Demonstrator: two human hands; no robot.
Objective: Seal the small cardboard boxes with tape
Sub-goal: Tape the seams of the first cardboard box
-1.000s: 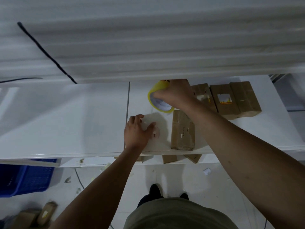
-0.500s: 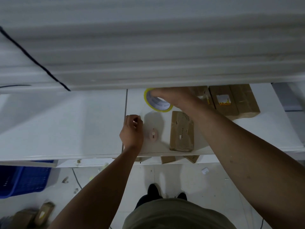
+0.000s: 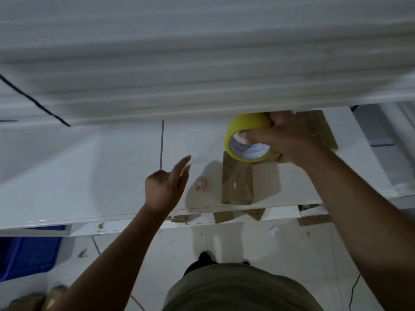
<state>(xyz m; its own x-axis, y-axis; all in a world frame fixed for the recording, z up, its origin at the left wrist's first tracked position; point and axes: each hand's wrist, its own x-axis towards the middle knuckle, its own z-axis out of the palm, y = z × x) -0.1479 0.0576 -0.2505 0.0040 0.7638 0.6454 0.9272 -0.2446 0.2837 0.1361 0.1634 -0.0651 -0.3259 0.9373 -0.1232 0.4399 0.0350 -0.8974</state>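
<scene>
Left hand (image 3: 165,187) lifted off white counter (image 3: 89,176) since 0.5 s ago, fingers (image 3: 183,167) straight, apart. Right hand (image 3: 289,140) clamps yellow tape roll (image 3: 244,122), now over far end of small brown cardboard box (image 3: 237,182) lying flat at counter front edge.

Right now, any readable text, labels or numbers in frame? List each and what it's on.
No text is legible.
Small white marks on the cardboard box: too small and blurred to read.
The yellow tape roll, gripped by the right hand: no print visible.
The pink disc: a slot-like mark, no letters.
</scene>
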